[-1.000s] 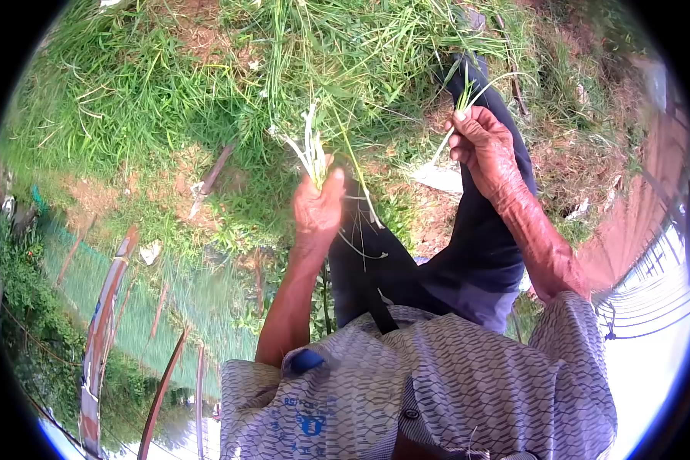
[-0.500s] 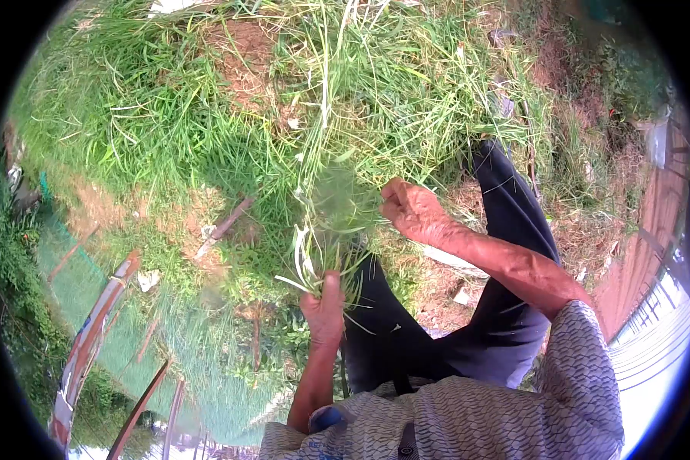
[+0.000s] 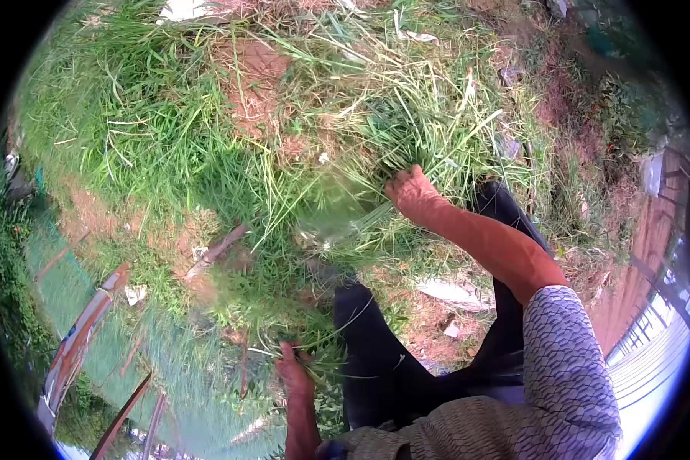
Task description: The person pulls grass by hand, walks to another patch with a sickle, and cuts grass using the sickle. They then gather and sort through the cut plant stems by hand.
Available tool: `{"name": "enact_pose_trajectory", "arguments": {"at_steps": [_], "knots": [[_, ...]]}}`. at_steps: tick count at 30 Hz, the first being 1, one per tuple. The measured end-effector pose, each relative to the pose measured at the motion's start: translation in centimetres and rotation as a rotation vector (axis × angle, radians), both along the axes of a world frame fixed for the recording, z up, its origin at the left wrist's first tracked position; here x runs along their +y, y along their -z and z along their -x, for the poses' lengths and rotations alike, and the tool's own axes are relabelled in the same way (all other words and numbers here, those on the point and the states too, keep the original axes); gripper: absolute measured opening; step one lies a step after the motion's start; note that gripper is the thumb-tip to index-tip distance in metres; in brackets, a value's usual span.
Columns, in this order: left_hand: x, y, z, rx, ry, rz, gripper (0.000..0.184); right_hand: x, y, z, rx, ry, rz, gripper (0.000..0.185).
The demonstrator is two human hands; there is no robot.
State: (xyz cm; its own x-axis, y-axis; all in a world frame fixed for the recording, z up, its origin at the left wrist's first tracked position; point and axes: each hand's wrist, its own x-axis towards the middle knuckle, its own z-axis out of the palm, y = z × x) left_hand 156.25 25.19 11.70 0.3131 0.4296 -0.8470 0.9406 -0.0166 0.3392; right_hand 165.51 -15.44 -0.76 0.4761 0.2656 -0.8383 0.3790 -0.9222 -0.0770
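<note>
My right hand [image 3: 411, 192] is closed on a bunch of long cut grass [image 3: 429, 142], whose pale stems fan out over the ground beyond my knuckles. Lower down, at my left thigh, my left hand [image 3: 294, 372] has its thumb pointing up and its fingers curled. Thin grass stems [image 3: 262, 351] stick out on both sides of it, so it appears closed on a few blades; leaves and blur partly hide the fingertips. Between the two hands, a hazy patch blurs the grass.
Loose green grass [image 3: 153, 107] covers the ground ahead, with bare reddish soil [image 3: 257, 77] showing through. A wooden stick [image 3: 216, 251] lies at the left. Pale scraps [image 3: 456, 294] lie between my legs. Posts [image 3: 80, 337] and green netting [image 3: 69, 268] stand at far left.
My right hand has moved slightly toward the grass ahead and now grips a bunch there. My left hand has dropped back and left; the long stems that rose from it no longer do.
</note>
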Motion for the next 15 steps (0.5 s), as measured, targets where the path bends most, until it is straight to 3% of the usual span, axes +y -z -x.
{"name": "enact_pose_trajectory", "arguments": {"at_steps": [1,3,5,6,7,9,11,13,15], "knots": [[-0.8,-0.2,-0.3,0.001,0.013,0.012,0.031,-1.4,-0.7,2.3,-0.063,0.033,-0.015,0.041],[-3.0,-0.8,-1.3,-0.078,0.128,0.092,0.033,-5.1,-2.2,5.7,-0.014,0.285,-0.092,0.049],[-4.0,-2.2,-3.0,-0.096,0.201,0.142,0.035,-12.2,-9.2,9.5,-0.014,0.494,0.049,0.04],[-4.4,-2.4,-3.5,-0.093,0.25,0.184,0.038,-14.6,-11.7,11.3,-0.17,0.557,0.081,0.027],[-4.7,-2.9,-3.8,-0.09,0.299,0.225,0.04,-17.4,-14.1,12.7,-0.213,0.667,0.106,0.025],[-5.0,-3.8,-5.0,-0.107,0.41,0.277,0.04,-23.0,-16.9,16.3,-0.696,0.721,-0.113,0.027],[-5.5,-5.1,-5.7,-0.192,0.591,0.267,0.04,-26.2,-22.2,17.5,-0.682,1.306,0.049,0.028],[-4.8,-6.4,-6.0,-0.057,0.648,0.203,0.04,-29.4,-25.6,18.0,-0.904,1.609,-0.135,0.032],[-5.4,-7.9,-6.6,-0.251,0.838,0.227,0.041,-27.3,-30.6,16.4,-1.106,1.977,-0.444,0.039]]}}
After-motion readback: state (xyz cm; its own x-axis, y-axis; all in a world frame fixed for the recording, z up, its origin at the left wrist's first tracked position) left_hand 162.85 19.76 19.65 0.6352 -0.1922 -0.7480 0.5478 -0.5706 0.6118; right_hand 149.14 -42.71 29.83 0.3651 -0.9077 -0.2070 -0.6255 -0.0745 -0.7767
